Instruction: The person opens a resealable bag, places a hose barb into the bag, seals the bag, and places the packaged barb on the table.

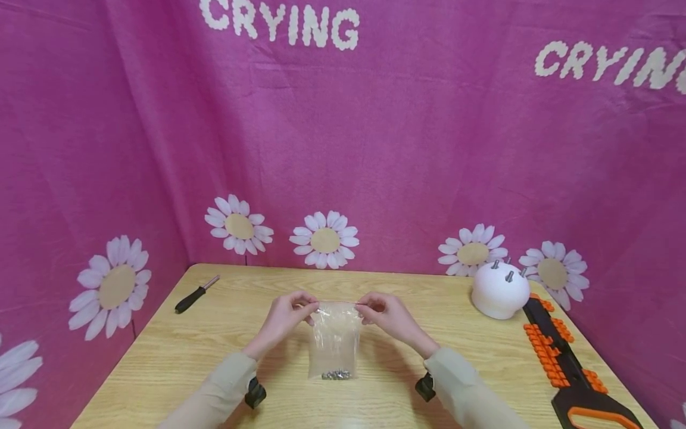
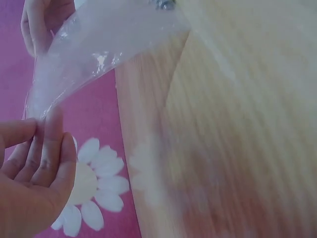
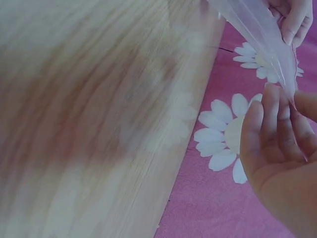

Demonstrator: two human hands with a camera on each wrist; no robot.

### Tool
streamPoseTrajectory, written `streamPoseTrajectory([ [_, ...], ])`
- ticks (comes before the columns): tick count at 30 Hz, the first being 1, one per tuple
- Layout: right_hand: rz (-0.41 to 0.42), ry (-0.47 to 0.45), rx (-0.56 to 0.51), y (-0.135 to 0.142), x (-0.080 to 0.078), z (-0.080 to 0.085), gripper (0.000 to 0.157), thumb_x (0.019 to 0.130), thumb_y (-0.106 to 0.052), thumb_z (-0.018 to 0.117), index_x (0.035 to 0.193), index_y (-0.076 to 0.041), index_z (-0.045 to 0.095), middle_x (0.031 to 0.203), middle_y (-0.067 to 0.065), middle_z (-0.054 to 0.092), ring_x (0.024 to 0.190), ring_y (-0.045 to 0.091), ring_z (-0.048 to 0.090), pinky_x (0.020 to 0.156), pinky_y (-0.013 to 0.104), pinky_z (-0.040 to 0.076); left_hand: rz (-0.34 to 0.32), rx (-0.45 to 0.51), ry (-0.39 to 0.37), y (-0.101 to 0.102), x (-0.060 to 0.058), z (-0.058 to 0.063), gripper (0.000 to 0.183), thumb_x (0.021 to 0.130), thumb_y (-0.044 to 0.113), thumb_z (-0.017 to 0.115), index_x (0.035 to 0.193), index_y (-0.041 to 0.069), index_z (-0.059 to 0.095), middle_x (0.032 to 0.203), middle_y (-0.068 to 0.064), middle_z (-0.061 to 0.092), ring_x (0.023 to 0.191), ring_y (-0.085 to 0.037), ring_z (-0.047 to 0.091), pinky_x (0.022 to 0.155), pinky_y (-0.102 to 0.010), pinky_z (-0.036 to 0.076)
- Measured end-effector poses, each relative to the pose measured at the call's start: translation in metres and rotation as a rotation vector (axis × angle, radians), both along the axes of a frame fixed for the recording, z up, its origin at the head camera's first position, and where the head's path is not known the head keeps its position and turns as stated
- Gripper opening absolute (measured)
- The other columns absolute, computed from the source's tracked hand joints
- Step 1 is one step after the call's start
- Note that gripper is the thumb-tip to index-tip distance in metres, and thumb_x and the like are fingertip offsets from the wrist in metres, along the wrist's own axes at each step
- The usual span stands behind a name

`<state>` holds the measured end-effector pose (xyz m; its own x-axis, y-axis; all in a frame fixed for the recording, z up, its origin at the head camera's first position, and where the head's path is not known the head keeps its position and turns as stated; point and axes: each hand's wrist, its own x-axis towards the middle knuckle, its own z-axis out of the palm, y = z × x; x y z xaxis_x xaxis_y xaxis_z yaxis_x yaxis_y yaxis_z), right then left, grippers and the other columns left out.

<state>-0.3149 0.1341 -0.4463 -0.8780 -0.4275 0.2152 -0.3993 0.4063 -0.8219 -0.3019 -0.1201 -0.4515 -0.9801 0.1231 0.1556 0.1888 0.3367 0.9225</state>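
Note:
Between my hands hangs a clear plastic zip bag [image 1: 336, 339] with a thin red line along its top edge. Small metal pieces, which look like nuts or screws [image 1: 336, 375], lie gathered at its bottom. My left hand [image 1: 289, 313] pinches the top left corner between thumb and fingers. At the opposite corner my right hand [image 1: 387, 316] pinches the edge the same way. In the left wrist view the bag [image 2: 99, 49] stretches from one hand to the other. The right wrist view shows its edge caught under my right thumb [image 3: 306, 105].
A black-handled screwdriver [image 1: 194, 296] lies at the table's back left. On the right stands a white rounded piece [image 1: 501, 291] with several metal bolts sticking up. Beside it lies a long black and orange tool [image 1: 563, 351]. Pink cloth with daisies [image 1: 343, 149] hangs behind the wooden table [image 1: 177, 363].

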Motion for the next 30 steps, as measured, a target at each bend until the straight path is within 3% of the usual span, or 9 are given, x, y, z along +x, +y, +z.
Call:
streamPoseTrajectory([
  [5, -0.023, 0.059, 0.034, -0.008, -0.015, -0.003, 0.016, 0.096, -0.017, 0.065, 0.098, -0.003, 0.073, 0.086, 0.013, 0.073, 0.076, 0.034, 0.071, 0.068, 0.034, 0.059, 0.006, -0.048, 0.02, -0.004, -0.016, -0.002, 0.008, 0.092, 0.009, 0.068, 0.094, 0.001, 0.071, 0.086, -0.013, 0.072, 0.061, -0.02, 0.07, 0.073, -0.025, 0.055],
  [10, -0.061, 0.129, 0.107, -0.015, -0.032, -0.012, 0.012, 0.093, -0.012, 0.067, 0.095, -0.003, 0.074, 0.085, 0.013, 0.074, 0.071, 0.027, 0.07, 0.064, 0.021, 0.054, 0.009, -0.098, 0.031, -0.006, -0.03, -0.009, 0.007, 0.091, 0.007, 0.069, 0.093, 0.0, 0.071, 0.085, -0.014, 0.072, 0.065, -0.028, 0.07, 0.068, -0.034, 0.058],
  [14, -0.1, 0.173, 0.175, -0.019, -0.043, -0.021, 0.007, 0.09, -0.009, 0.069, 0.09, -0.004, 0.075, 0.083, 0.01, 0.075, 0.069, 0.015, 0.066, 0.066, 0.02, 0.052, 0.004, -0.157, 0.051, -0.007, -0.039, -0.013, 0.007, 0.089, 0.005, 0.07, 0.092, -0.001, 0.07, 0.085, -0.015, 0.072, 0.067, -0.035, 0.07, 0.065, -0.037, 0.059],
  [22, -0.108, 0.272, 0.31, -0.024, -0.055, -0.033, 0.005, 0.085, -0.003, 0.072, 0.081, -0.004, 0.074, 0.078, 0.007, 0.073, 0.07, 0.008, 0.059, 0.065, 0.019, 0.048, 0.007, -0.352, 0.092, -0.002, -0.055, -0.017, 0.002, 0.084, 0.001, 0.073, 0.084, 0.0, 0.072, 0.076, -0.011, 0.071, 0.062, -0.019, 0.064, 0.063, -0.024, 0.052],
  [27, -0.142, 0.281, 0.392, -0.028, -0.057, -0.036, 0.006, 0.083, -0.001, 0.073, 0.078, -0.004, 0.074, 0.079, 0.007, 0.074, 0.073, 0.014, 0.063, 0.069, 0.025, 0.052, 0.009, -0.499, 0.14, 0.001, -0.064, -0.022, 0.007, 0.082, 0.002, 0.073, 0.076, 0.005, 0.073, 0.074, -0.005, 0.072, 0.063, -0.011, 0.059, 0.076, -0.032, 0.052],
  [30, -0.161, 0.273, 0.446, -0.031, -0.058, -0.036, 0.006, 0.082, -0.001, 0.074, 0.077, -0.005, 0.075, 0.079, 0.006, 0.073, 0.074, 0.015, 0.064, 0.071, 0.029, 0.054, 0.011, -0.571, 0.176, 0.003, -0.067, -0.024, 0.007, 0.08, 0.002, 0.074, 0.074, 0.006, 0.074, 0.075, -0.005, 0.072, 0.072, -0.014, 0.061, 0.077, -0.034, 0.052],
])
